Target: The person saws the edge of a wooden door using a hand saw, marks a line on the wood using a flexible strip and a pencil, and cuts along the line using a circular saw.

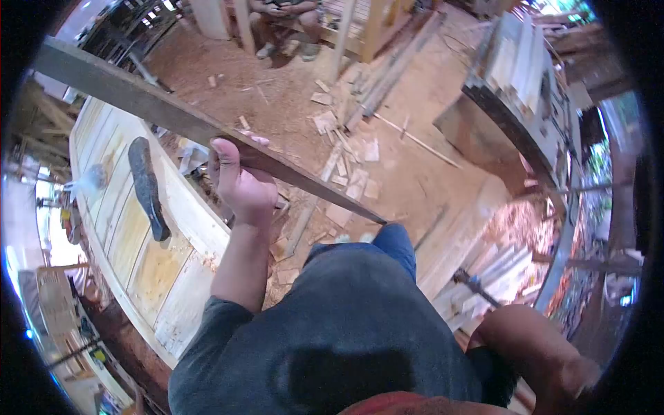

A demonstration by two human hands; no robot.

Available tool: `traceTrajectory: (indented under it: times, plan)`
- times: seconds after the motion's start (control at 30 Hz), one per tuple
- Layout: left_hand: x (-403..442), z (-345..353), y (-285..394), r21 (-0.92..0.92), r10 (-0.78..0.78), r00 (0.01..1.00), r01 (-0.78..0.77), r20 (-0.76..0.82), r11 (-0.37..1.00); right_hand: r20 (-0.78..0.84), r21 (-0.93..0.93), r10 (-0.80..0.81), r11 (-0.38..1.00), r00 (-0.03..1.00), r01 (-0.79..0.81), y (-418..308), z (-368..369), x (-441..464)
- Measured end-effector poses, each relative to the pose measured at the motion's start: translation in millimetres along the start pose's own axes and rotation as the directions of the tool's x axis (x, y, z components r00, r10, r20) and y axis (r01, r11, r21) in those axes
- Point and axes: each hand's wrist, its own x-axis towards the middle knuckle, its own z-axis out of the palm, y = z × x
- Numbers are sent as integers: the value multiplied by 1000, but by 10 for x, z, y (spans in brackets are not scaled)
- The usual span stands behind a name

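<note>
A long, dark wooden board (166, 111) runs from the upper left down to near my knee. My left hand (242, 176) is closed around its middle, with the thumb on the near side and fingertips showing at the far edge. Below and left of the board, a dark, worn tool or wood block (147, 190) lies on a pale planked wooden panel (176, 304). At the lower right my other arm is bent; its hand is blurred at the picture's edge, and its fingers cannot be made out.
A person (287, 17) sits at the top beside a wooden frame (377, 34). Offcuts (356, 183) and long strips lie on the sawdust-covered floor. Stacked planks (515, 62) stand at the upper right, and more boards (508, 273) lie to the right.
</note>
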Motion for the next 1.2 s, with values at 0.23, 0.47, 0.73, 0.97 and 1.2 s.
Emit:
traceTrajectory:
  times: [0.23,0.47,0.73,0.97,1.2]
  plan:
    - [740,186,-386,176,193,966,-163,-169,971,-3,344,-140,930,990,132,1824,-841,22]
    - [1336,432,-58,164,432,894,-412,-120,897,50,148,164,974,985,-169,4364,-1043,99]
    - [1927,37,170,309,615,755,-543,-227,781,367,-433,613,778,699,-455,7302,915,-1715]
    - [3370,-778,403,363,604,768,-512,-211,779,170,-928,828,-49,-534,-370,7282,595,-5507]
    - [5205,-1017,435,434,598,796,-509,-90,743,291,-856,563,-208,-774,-474,6690,778,-6261]
